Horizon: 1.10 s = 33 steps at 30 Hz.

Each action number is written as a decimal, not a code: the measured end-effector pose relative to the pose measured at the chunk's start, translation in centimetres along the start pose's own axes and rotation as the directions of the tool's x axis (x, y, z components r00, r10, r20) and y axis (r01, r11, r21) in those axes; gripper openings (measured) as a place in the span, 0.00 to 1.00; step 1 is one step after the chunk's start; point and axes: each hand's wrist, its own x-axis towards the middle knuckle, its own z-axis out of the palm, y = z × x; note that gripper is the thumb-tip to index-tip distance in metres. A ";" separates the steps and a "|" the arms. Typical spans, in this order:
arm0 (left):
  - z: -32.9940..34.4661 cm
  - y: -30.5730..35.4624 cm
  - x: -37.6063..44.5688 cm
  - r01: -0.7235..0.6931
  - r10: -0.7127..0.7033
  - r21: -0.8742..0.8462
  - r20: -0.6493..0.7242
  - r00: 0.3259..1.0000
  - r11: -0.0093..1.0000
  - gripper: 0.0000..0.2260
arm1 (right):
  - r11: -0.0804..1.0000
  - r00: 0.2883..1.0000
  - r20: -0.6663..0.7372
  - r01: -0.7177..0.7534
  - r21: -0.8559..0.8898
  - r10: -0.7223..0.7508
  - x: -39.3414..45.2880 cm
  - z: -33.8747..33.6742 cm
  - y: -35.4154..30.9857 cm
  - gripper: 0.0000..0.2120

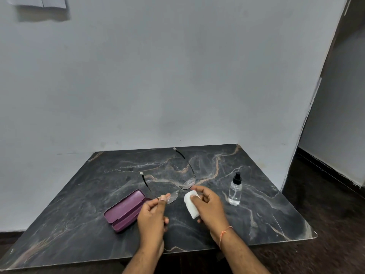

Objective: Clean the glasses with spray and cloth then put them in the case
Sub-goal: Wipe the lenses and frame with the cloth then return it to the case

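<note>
Thin rimless glasses point(188, 183) with their temples unfolded are held above the dark marble table point(79, 204), temples pointing away from me. My left hand point(153, 214) pinches the left lens at its outer edge between thumb and fingers. My right hand point(209, 206) grips a folded white cloth point(190, 203) just below the right lens. The purple case point(124, 211) lies open on the table left of my left hand. A small clear spray bottle point(235, 191) with a black nozzle stands upright to the right of my right hand.
The table stands against a grey wall point(177, 76). Its front edge is near my forearms. A doorway and dark floor point(335, 194) lie to the right of the table.
</note>
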 end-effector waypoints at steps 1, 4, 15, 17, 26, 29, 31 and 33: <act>0.1 -0.1 -0.4 0.054 -0.053 -0.031 0.012 0.999 0.998 0.07 | 1.000 1.000 0.016 0.014 -0.009 -0.014 0.0 0.2 -0.3 0.10; 0.3 -0.5 -1.4 0.179 -0.172 -0.147 0.059 0.983 0.973 0.08 | 0.999 0.997 0.078 0.006 0.032 -0.008 -0.2 0.5 -0.8 0.06; 1.8 -0.7 -3.2 0.344 -0.300 -0.251 0.199 0.933 0.905 0.08 | 0.999 0.987 0.160 -0.014 0.048 0.006 -0.3 -0.5 -3.1 0.06; 1.9 -0.5 -3.4 0.359 -0.312 -0.200 0.232 0.921 0.912 0.15 | 0.998 0.990 0.135 0.034 0.056 -0.041 -0.1 -0.8 -3.6 0.04; -0.4 1.3 -2.2 0.094 -0.126 0.229 0.128 0.984 0.969 0.27 | 0.734 0.867 0.146 0.483 -0.478 -0.476 1.6 -2.8 -7.4 0.02; -2.1 1.3 -0.6 -0.256 0.240 0.337 0.089 0.967 0.906 0.22 | 0.433 0.768 0.334 0.600 -0.673 -0.546 1.9 -3.1 -8.3 0.07; -3.1 1.2 0.4 -0.451 0.404 0.388 0.199 0.893 0.804 0.16 | 0.222 0.713 0.454 0.637 -0.738 -0.534 2.2 -3.2 -8.4 0.10; -3.9 1.1 1.0 -0.589 0.460 0.424 0.372 0.806 0.688 0.17 | 0.057 0.687 0.539 0.641 -0.766 -0.488 2.3 -3.1 -8.1 0.13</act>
